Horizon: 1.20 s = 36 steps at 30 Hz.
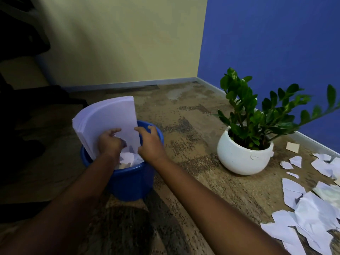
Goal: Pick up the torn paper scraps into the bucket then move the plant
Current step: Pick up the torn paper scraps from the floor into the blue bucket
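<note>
No readable writing anywhere; only label is a small round sticker (254, 157) on the white pot (239, 159), print too small to read; blue bucket (128, 181) shows no brand. Bucket stands on the carpet (193, 190), centre-left; a curved stack of white sheets (106, 122) stands in it, leaning on the far-left rim; lower end hidden inside. Left hand (110, 142) reaches into the bucket against the front of the stack, fingers curled, thumb raised; cannot tell whether it grips paper. Right hand (150, 142) hovers over the right rim, fingers loosely bent and spread, thumb tip at the stack's right edge, nothing seen held. Crumpled scraps (128, 157) lie in the bucket, partly hidden by both wrists. Plant (257, 111) sits in the pot, well apart to the right, near the blue wall; leaves motion-blurred. Torn paper pieces (312, 208) litter the carpet lower right, cut off by the frame edge; a tan square (292, 146) lies beside the pot. Left side dark; shapes not identifiable.
</note>
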Available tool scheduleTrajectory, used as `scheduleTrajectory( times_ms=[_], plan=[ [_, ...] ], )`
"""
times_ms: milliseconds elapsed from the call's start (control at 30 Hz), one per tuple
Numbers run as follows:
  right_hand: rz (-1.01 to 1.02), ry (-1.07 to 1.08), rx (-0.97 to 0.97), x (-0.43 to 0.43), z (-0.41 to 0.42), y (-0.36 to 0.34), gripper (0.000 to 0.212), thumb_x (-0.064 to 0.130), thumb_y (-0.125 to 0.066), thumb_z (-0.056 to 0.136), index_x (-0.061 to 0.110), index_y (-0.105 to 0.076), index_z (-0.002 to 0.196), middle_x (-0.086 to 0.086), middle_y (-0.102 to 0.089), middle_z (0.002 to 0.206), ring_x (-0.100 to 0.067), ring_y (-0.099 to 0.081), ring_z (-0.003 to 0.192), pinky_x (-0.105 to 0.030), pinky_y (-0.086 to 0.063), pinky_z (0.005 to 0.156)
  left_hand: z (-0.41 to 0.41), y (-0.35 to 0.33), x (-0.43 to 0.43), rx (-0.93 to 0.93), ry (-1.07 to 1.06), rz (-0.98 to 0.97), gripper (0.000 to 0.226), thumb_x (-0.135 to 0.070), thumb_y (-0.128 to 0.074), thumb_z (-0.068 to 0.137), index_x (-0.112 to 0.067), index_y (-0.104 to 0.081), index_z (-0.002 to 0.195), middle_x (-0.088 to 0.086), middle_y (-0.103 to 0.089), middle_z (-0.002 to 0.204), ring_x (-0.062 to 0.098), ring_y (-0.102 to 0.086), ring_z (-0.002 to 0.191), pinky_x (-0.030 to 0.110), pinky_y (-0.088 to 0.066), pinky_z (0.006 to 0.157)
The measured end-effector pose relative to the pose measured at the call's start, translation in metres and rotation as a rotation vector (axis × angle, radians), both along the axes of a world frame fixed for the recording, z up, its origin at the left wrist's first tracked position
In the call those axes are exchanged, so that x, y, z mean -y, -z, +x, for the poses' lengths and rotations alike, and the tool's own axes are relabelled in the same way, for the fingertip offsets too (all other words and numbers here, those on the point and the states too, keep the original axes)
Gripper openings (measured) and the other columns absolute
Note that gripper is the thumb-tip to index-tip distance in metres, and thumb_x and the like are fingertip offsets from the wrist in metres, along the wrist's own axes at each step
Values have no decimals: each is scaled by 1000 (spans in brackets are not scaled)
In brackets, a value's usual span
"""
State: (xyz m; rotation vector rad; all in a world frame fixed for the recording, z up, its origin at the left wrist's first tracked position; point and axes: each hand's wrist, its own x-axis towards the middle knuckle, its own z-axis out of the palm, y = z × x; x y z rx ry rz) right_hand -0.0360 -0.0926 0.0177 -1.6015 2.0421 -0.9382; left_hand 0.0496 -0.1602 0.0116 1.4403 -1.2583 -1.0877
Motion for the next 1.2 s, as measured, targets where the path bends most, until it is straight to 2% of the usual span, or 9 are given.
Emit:
scheduleTrajectory(
  times_ms=[100, 200, 333, 467, 667, 800, 933, 1100, 1200],
  plan=[
    [-89, 64, 47, -10, -18, -1, 53, -5, -49, 85, 16, -45, 133, -12, -29, 142, -33, -48, 118, -37, -46, 91, -8, -5, 0, 294, 105, -112, 45, 14, -38, 91, -11, -63, 118, 10, -53, 135, 28, -49, 124, 44, -44, 106],
    [-132, 103, 30, -17, -34, 0, 44, -7, -47, 85, 14, -55, 123, -10, -41, 131, -27, -53, 108, -30, -45, 82, -17, -6, -1, 502, 242, -29, 44, 12, -38, 91, -6, -61, 124, 17, -54, 135, 33, -51, 124, 43, -43, 107],
    [-140, 147, -10, -33, -60, 3, 31, -2, -46, 88, 14, -63, 109, -10, -49, 125, -22, -52, 108, -25, -39, 79, -32, 3, -15, 540, 299, -101, 43, 10, -39, 90, -3, -59, 126, 22, -54, 134, 38, -51, 121, 39, -42, 103],
    [-76, 210, -7, -65, -105, 15, 29, 0, -46, 88, 15, -66, 102, -11, -54, 124, -23, -57, 102, -24, -40, 76, -64, 6, -45, 555, 402, -320, 40, 4, -38, 94, 0, -51, 132, 28, -54, 124, 43, -56, 108, 46, -47, 93],
    [133, 305, -36, -135, -172, 39, 23, 4, -56, 85, 8, -68, 104, -15, -62, 119, -27, -60, 105, -26, -44, 82, -115, 20, -110, 794, 599, -697, 44, -8, -47, 93, -11, -43, 136, 11, -46, 135, 25, -50, 122, 35, -43, 103],
    [240, 458, 45, -201, -211, 58, 29, 3, -61, 82, 6, -64, 111, -15, -60, 124, -26, -54, 115, -22, -38, 81, -148, 40, -153, 1003, 809, -614, 48, -16, -44, 95, -10, -35, 142, 13, -39, 145, 26, -36, 137, 34, -33, 111],
    [386, 642, 86, -275, -235, 86, 37, 8, -62, 83, 3, -57, 120, -16, -58, 126, -27, -55, 114, -22, -39, 77, -179, 57, -190, 1044, 981, -435, 50, -19, -42, 97, -11, -31, 144, 14, -33, 149, 28, -35, 138, 36, -32, 112],
    [670, 790, -16, -349, -238, 122, 64, 37, -64, 84, 11, -37, 135, -12, -43, 141, -27, -42, 130, -30, -36, 105, -219, 89, -237, 1045, 1188, -330, 52, -24, -44, 97, -12, -32, 146, 10, -33, 152, 24, -32, 142, 34, -28, 116],
    [794, 839, 40, -378, -230, 141, 86, 38, -68, 80, 8, -19, 145, -12, -23, 154, -28, -23, 143, -33, -24, 115, -238, 107, -266, 1061, 1315, -289, 57, -29, -47, 96, -11, -28, 147, 11, -30, 154, 26, -31, 142, 35, -29, 116]
  ],
)
